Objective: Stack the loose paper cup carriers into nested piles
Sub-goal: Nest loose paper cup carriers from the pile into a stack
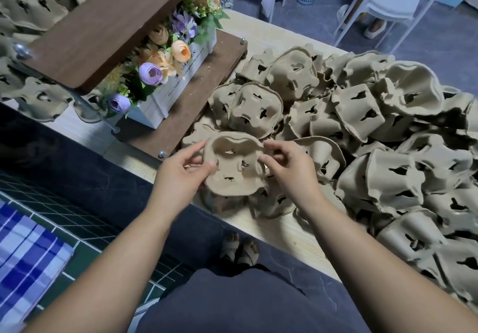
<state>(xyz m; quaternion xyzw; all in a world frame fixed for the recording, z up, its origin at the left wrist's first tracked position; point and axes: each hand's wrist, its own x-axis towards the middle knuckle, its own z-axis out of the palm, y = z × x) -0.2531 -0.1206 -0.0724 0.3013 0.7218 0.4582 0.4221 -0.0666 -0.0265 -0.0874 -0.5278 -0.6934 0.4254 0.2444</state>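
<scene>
Tabletop (292, 231) flower box (165, 100) and heap (388, 138) flank held carrier (234, 167).

One cup carrier (234, 167), cavity side up, was held above the table (282, 229) edge, gripped by the left hand (178, 175) and pinched by the right hand (289, 169). A heap of loose carriers (388, 156) was spread beside it, right of a flower box (165, 87).

the carrier (234, 167) you hold is matt, rough, fibrous moulded paper pulp, like the heap of carriers (393, 182) beside it. the table (292, 231) is pale, smooth wood. the shelf board (103, 22) is dark matt wood with a shiny metal bolt (161, 154). the flower box (155, 110) is white painted wood. the checked cloth (28, 250) looks softly woven.
</scene>
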